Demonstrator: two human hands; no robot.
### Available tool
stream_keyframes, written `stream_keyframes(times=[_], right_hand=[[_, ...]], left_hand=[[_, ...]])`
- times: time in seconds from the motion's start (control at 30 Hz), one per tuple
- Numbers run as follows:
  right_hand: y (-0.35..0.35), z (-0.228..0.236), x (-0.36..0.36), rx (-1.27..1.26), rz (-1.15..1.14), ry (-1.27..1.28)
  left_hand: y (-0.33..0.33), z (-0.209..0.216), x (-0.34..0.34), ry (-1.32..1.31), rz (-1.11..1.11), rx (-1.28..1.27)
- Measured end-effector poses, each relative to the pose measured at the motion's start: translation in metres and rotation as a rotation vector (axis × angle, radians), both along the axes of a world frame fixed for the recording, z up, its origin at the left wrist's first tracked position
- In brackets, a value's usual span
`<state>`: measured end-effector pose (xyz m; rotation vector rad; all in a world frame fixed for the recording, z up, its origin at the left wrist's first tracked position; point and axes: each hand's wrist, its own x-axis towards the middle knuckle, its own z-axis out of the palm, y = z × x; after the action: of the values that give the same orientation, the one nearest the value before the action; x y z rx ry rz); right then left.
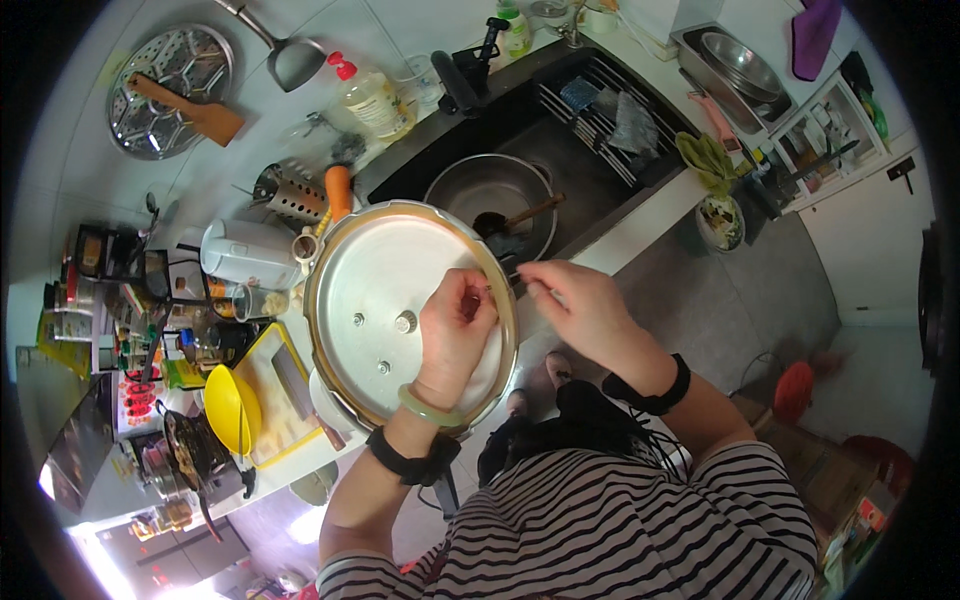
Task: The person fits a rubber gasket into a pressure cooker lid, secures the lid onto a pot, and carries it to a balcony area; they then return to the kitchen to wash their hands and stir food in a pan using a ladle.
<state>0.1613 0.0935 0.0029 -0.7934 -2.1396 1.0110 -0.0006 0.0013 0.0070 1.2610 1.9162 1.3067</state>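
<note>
A large round pressure cooker lid (375, 290) lies underside up on the counter edge before me, with metal nuts near its middle. A tan sealing ring (330, 230) runs inside its rim. My left hand (458, 325) is closed over the right part of the lid, its fingers curled beside the rim. Just off the lid's right edge, my right hand (585, 310) has thumb and fingers brought together in a pinch. Whatever either hand holds, if anything, is too small or hidden to make out.
A metal pot (545, 175) with a wooden-handled brush (535, 208) sits in the black sink (610, 225). To the left are a white kettle (245, 252), a yellow bowl (232, 408) and a cutting board (290, 365) with a knife (292, 378). A soap bottle (378, 105) stands behind.
</note>
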Motion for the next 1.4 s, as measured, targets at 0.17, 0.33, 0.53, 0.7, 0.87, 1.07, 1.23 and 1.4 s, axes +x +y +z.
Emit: stream_keyframes(times=[0.17, 0.33, 0.53, 0.7, 0.87, 1.07, 1.23, 1.4], right_hand=[[0.012, 0.010, 0.021, -0.260, -0.014, 0.087], [0.001, 0.061, 0.012, -0.153, 0.196, 0.179], [-0.024, 0.093, -0.020, -0.056, 0.490, 0.214], [-0.046, 0.094, -0.024, -0.012, 0.582, 0.186], [-0.091, 0.103, -0.022, -0.057, 0.663, 0.142], [-0.169, 0.111, -0.021, -0.110, 0.815, 0.064], [-0.269, 0.117, -0.030, -0.082, 0.880, 0.013], [-0.374, 0.128, -0.051, -0.062, 0.979, -0.009]], left_hand=[[-0.020, 0.031, -0.017, -0.411, 0.098, -0.058], [-0.042, 0.071, -0.014, -0.826, 0.058, -0.051], [-0.072, 0.093, -0.002, -1.028, 0.035, -0.091], [-0.106, 0.098, 0.006, -1.007, -0.040, -0.203], [-0.155, 0.099, 0.013, -0.975, -0.096, -0.188], [-0.252, 0.097, 0.024, -0.977, -0.094, -0.106], [-0.363, 0.091, 0.031, -0.887, -0.044, -0.028], [-0.513, 0.110, 0.043, -0.292, 0.206, -0.005]])
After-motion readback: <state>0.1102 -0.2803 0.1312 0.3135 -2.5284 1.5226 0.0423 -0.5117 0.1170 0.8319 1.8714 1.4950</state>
